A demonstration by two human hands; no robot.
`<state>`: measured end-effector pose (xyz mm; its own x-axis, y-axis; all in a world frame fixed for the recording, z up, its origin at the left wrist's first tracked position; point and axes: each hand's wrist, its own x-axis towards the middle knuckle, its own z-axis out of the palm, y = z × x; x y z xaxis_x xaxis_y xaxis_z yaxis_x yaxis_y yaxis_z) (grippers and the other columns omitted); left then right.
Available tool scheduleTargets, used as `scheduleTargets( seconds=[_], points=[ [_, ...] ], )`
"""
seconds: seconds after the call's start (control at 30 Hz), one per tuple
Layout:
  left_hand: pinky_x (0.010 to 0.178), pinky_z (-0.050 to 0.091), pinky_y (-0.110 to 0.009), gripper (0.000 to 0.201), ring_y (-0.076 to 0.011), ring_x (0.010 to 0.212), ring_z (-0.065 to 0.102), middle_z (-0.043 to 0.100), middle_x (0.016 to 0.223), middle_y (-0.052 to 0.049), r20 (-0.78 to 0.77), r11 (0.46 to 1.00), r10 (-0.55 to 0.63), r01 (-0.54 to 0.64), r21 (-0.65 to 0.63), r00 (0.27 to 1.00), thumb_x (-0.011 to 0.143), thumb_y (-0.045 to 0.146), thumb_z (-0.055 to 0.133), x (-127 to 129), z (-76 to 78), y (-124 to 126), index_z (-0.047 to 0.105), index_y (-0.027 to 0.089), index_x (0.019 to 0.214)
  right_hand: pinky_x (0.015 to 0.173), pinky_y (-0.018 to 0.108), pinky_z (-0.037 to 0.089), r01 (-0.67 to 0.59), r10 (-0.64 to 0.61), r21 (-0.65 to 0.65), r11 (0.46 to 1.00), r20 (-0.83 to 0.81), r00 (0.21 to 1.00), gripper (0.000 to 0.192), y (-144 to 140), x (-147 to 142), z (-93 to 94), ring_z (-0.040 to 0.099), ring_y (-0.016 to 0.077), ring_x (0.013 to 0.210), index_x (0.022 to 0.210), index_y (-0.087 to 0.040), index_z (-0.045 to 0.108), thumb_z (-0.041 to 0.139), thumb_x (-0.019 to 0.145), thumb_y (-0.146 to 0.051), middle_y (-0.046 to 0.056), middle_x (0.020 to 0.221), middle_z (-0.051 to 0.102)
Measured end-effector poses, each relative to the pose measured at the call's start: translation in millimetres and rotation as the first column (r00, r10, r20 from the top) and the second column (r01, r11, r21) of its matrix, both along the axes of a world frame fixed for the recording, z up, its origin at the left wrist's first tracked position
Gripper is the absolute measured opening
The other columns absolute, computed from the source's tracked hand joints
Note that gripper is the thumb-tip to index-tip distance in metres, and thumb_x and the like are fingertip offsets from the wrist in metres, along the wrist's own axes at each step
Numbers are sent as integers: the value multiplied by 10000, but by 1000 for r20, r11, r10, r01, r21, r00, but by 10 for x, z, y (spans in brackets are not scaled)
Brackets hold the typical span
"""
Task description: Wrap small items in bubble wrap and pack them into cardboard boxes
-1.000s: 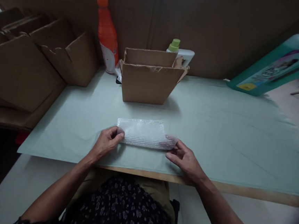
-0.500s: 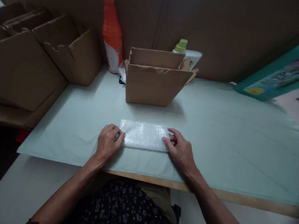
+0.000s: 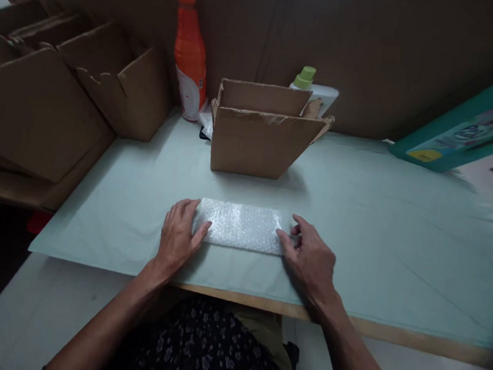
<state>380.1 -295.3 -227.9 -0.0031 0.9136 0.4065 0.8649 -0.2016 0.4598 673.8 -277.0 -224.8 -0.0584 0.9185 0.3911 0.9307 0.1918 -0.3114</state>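
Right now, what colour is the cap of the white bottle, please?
The cap is light green, best seen in the head view.

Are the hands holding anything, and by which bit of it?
The bubble wrap lies flat, the left hand at its left end, the right hand at its right; whether either grips it cannot be told.

The bubble wrap [image 3: 240,226] is silvery white, the cloth [image 3: 375,236] pale green
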Motion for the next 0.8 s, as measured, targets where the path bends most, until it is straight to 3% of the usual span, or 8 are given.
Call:
scheduleTargets(
  seconds=[0.07,0.13,0.23,0.33,0.5,0.63,0.7,0.8],
  points=[
    [1051,476,-496,424,-322,1328,522,536,1428,-189,-83,993,-95,100,61,992,981,305,545,36,59,-44,489,183,1383,751,388,508,-65,54,128,990,86,995,400,-23,-30,82,692,267,883,1207,-123,651,505,999,-432,138,1039,738],
    [1140,398,-515,441,-326,1469,384,418,1564,-192,-184,975,-209,220,39,960,997,263,498,110,102,-62,456,186,1430,878,425,505,-200,173,170,965,160,972,338,-43,-149,135,661,295,1098,1232,-133,641,484,1014,-338,172,1237,699],
    [1223,262,-556,501,-333,1543,259,335,1637,-176,-294,936,-351,330,-118,889,1007,320,486,234,84,-37,418,188,1486,1027,443,470,-432,414,49,901,205,887,401,-51,-393,84,526,297,1347,1377,-134,563,460,1020,-284,177,1465,568],
    [1236,194,-597,584,-351,1546,253,335,1641,-174,-315,894,-426,340,-292,848,1012,461,469,283,-7,8,388,189,1523,1124,469,419,-512,528,-132,849,181,830,528,-35,-504,-88,415,295,1458,1496,-145,457,475,1022,-376,163,1566,467],
    [1236,131,-632,637,-368,1563,187,281,1664,-162,-237,860,-461,366,-354,855,987,493,518,235,-127,23,369,213,1540,1222,522,297,-492,533,-264,830,114,838,617,-40,-332,-258,297,280,1532,1574,-239,358,484,1008,-450,108,1647,348],
    [1236,125,-644,650,-375,1561,191,287,1664,-153,-158,860,-460,395,-323,874,964,511,559,208,-149,-16,377,249,1531,1199,537,333,-518,535,-238,822,9,845,540,-65,-146,-179,374,274,1496,1529,-241,439,440,1023,-428,113,1607,419],
    [1242,137,-635,667,-370,1563,187,264,1676,-138,-111,864,-462,418,-280,880,954,517,575,172,-125,-11,361,275,1537,1155,540,389,-471,465,-159,868,-73,882,467,-32,-44,-105,455,277,1443,1451,-232,529,427,1028,-401,123,1536,518],
    [1240,200,-608,700,-348,1561,209,243,1684,-134,24,912,-383,382,-152,924,959,485,572,75,-37,122,290,282,1566,1106,538,438,-315,307,-8,949,-206,929,385,162,101,5,554,290,1346,1313,-216,622,492,997,-393,136,1420,622]
  ],
)
